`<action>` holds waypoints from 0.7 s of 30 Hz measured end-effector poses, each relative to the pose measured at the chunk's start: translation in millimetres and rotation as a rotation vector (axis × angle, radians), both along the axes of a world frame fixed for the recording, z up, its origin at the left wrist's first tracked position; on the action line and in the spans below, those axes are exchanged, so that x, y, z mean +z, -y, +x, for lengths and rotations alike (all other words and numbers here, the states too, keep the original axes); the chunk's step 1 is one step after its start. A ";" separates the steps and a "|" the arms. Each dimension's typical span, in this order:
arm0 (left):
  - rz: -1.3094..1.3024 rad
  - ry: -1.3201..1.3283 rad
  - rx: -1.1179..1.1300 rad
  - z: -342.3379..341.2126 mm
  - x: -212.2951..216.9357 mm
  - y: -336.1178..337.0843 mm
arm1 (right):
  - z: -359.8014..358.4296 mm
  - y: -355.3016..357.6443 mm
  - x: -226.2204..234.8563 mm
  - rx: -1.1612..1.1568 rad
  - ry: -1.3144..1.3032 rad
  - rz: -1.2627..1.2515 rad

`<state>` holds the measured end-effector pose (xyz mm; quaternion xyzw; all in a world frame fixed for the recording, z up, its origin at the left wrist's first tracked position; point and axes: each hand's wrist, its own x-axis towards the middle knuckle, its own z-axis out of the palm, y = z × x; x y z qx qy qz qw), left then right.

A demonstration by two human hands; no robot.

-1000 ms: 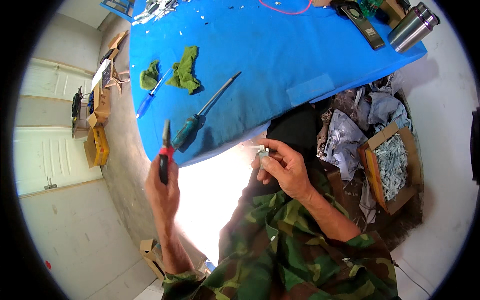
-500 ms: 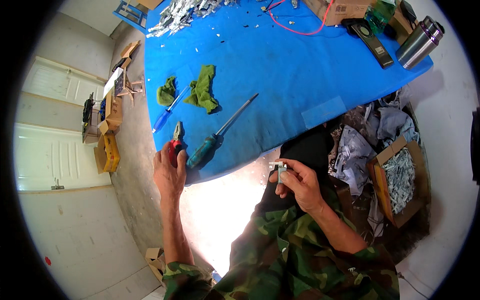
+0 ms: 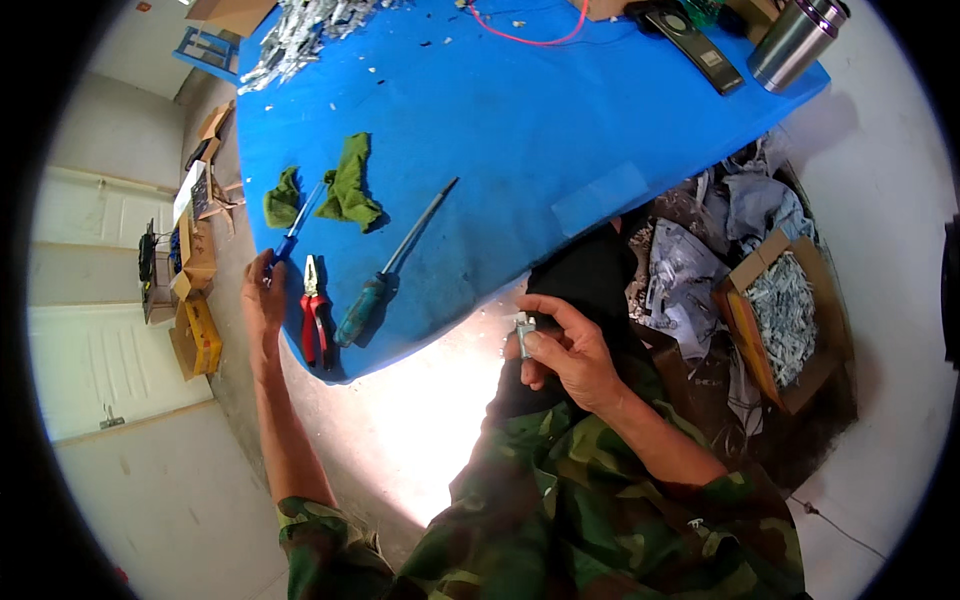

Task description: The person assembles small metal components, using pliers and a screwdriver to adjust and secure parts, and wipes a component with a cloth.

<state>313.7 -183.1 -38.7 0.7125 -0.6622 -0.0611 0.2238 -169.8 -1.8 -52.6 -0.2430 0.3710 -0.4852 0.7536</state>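
At the table's left edge, my left hand (image 3: 263,300) has its fingers closed around the end of a blue-handled screwdriver (image 3: 290,238), whose shaft lies on the blue cover. Just right of that hand rest red-handled pliers (image 3: 314,318), jaws pointing away and slightly apart. A longer screwdriver with a teal handle (image 3: 362,310) lies beside them. Off the table's near edge, my right hand (image 3: 572,352) pinches a small silvery metal piece with a white end (image 3: 525,337) between thumb and fingers. The piece's lower part is hidden by the fingers.
Two green cloths (image 3: 350,185) lie beyond the screwdrivers on the blue-covered table (image 3: 480,130). At the far left is a heap of silvery pieces (image 3: 305,35). A steel flask (image 3: 797,45) stands far right. Below the right side sits a carton of similar pieces (image 3: 783,315).
My left hand has let go of the pliers and moved left onto the blue screwdriver's handle. The right hand still holds the metal piece, now turned slightly. The whole view has shifted.
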 end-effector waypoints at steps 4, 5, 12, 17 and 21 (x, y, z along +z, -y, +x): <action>-0.061 0.154 -0.054 6.4 7.1 -9.1 | -2.4 -1.7 2.2 0.048 0.006 -0.018; -0.083 0.197 -0.066 -1.9 14.0 -12.2 | -3.8 -1.7 0.8 0.040 0.006 -0.020; 0.085 -0.561 -0.006 -130.6 108.1 -138.8 | -5.6 -3.1 -3.8 0.012 0.043 -0.028; 0.187 -0.593 -0.225 -196.2 111.0 -199.9 | -0.7 -3.5 -2.8 -0.001 0.011 -0.058; 0.282 -0.593 -0.218 -222.0 112.5 -211.4 | 0.8 -5.4 -6.9 0.002 -0.012 -0.092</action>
